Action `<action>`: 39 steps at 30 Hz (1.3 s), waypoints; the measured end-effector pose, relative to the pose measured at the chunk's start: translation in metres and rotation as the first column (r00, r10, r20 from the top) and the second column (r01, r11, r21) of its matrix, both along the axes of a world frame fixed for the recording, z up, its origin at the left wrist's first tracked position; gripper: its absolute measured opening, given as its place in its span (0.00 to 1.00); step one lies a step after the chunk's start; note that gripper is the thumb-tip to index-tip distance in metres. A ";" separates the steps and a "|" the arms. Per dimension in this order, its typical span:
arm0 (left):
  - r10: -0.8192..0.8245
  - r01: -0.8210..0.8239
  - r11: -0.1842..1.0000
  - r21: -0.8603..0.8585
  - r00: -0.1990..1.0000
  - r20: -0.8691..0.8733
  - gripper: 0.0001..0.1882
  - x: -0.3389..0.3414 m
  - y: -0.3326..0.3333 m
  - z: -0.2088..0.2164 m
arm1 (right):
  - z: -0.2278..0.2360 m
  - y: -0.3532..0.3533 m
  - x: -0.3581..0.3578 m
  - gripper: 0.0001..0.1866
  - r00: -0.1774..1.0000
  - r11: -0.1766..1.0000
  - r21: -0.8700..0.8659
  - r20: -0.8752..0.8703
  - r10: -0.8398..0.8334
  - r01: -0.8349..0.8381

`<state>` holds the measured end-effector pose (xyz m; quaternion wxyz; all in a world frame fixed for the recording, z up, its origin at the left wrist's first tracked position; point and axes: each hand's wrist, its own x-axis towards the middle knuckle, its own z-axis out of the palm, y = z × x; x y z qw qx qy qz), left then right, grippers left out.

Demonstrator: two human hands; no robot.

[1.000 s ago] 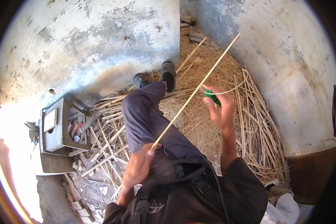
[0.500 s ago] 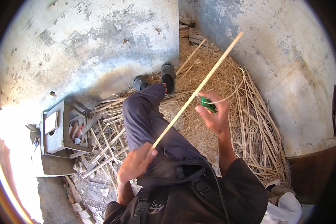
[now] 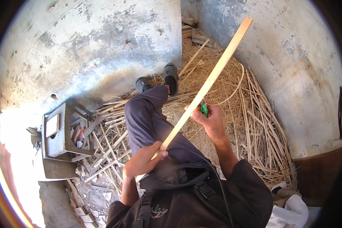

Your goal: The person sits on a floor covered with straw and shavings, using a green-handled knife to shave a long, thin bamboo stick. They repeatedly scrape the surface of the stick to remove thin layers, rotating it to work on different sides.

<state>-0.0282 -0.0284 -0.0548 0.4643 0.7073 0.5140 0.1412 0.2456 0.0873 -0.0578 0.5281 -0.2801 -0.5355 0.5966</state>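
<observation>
"What's at the far left?"

"A bright patch (image 3: 17,129), too washed out to read. Beside it stands a wooden box (image 3: 57,147), open on one side; the clutter inside is a jumble I can't sort."

"And the left hand (image 3: 143,159)?"

"Its thumb and fingers are closed on the wooden strip (image 3: 209,81) near the lower end. The palm covers that part, so I can't say just where the strip stops. The rest slants up and right over the trousers (image 3: 142,117), its far end in plain view against the wall (image 3: 285,53)."

"What has the right hand (image 3: 212,123) got?"

"A small green tool (image 3: 204,109), gripped between thumb and fingers right at the strip. Its working edge is hard to make out, and some fingers pass behind the wood. A thin curled sliver (image 3: 239,86) arcs off to the right; where it begins is unclear."

"Farther right?"

"A pile of sticks (image 3: 260,129), then a white sack (image 3: 294,209), cut off below."
</observation>
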 end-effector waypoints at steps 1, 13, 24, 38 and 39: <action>-0.013 0.013 0.999 0.045 1.000 0.005 0.20 0.002 0.002 0.003 | 0.001 -0.001 0.000 0.11 1.000 1.000 -0.017 0.005 -0.006 0.006; -0.037 -0.001 0.988 0.155 0.970 0.240 0.23 0.041 0.037 0.042 | 0.007 -0.003 0.006 0.19 0.973 0.975 0.207 0.198 -0.122 0.080; 0.279 -0.208 0.866 0.454 0.956 -0.093 0.10 0.045 -0.008 0.057 | 0.022 -0.013 0.016 0.16 0.749 0.667 0.727 0.349 -0.563 0.162; 0.378 -0.240 0.791 0.562 0.915 -0.141 0.05 0.044 -0.029 0.033 | 0.018 -0.008 0.012 0.14 0.642 0.516 0.840 0.303 -0.704 0.170; 0.383 -0.238 0.803 0.546 0.909 -0.167 0.05 0.044 -0.030 0.032 | 0.014 -0.006 0.015 0.14 0.627 0.499 0.851 0.302 -0.718 0.161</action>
